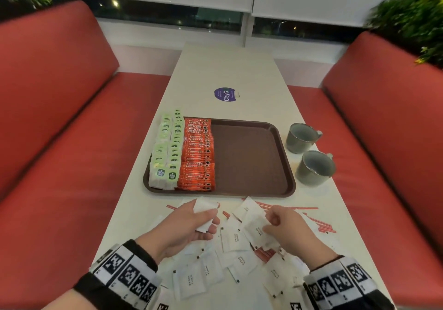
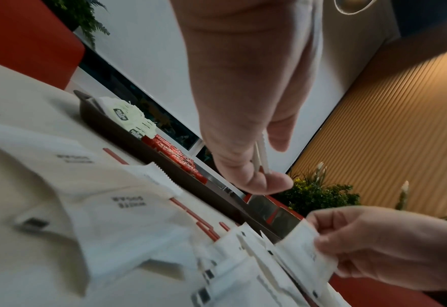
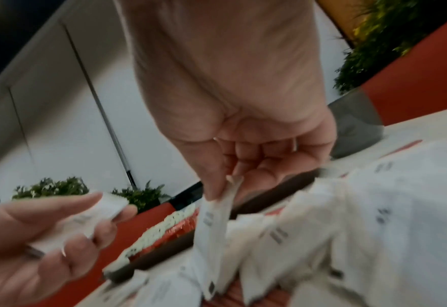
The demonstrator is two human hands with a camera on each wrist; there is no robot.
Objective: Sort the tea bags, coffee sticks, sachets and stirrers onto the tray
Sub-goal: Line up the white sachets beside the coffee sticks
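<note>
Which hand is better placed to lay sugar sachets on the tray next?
Left, probably. The left hand already holds gathered sachets close to the tray; the right hand is only pinching one sachet from the pile.

Left hand (image 1: pixel 191 223) fingers curled, pinching; right hand (image 1: pixel 287 228) fingers pinching, palm down

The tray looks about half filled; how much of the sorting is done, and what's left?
Done: tea bags and coffee sticks sit in rows on the tray's left half. In hand: the left hand holds a few white sugar sachets, and the right hand pinches another sachet. Left: the loose sachets and red stirrers on the table.
</note>
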